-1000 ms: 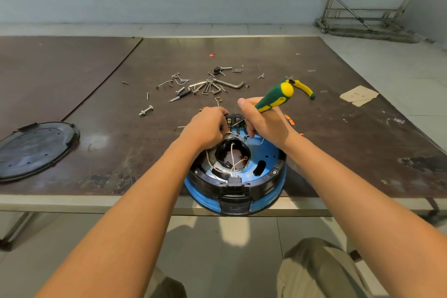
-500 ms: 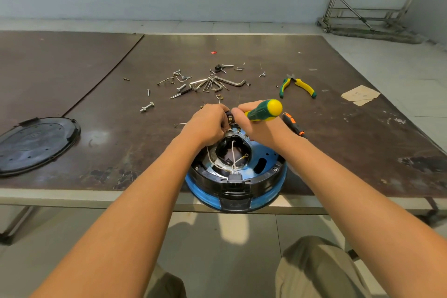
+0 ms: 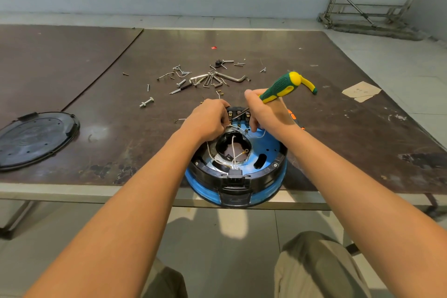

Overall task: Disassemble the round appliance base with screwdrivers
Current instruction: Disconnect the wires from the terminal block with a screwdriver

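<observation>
The round appliance base (image 3: 263, 152), blue with a black inner ring and loose white wires, sits open at the table's near edge and overhangs it slightly. My right hand (image 3: 264, 113) grips a green and yellow screwdriver (image 3: 280, 88), its shaft slanting down left onto the black terminal block (image 3: 238, 113) at the base's far side. My left hand (image 3: 208, 121) is closed on the wires and the block's left end. What its fingers pinch is hidden.
A black round cover (image 3: 33, 139) lies at the left. Loose screws, bolts and hex keys (image 3: 210, 78) are scattered beyond the base. Yellow-handled pliers (image 3: 309, 86) and an orange-handled tool (image 3: 294, 117) lie behind my right hand. A cardboard scrap (image 3: 361, 92) lies far right.
The screwdriver handle dipped low toward the base half a second ago and has now tilted back up to the right. My left hand stayed on the terminal block.
</observation>
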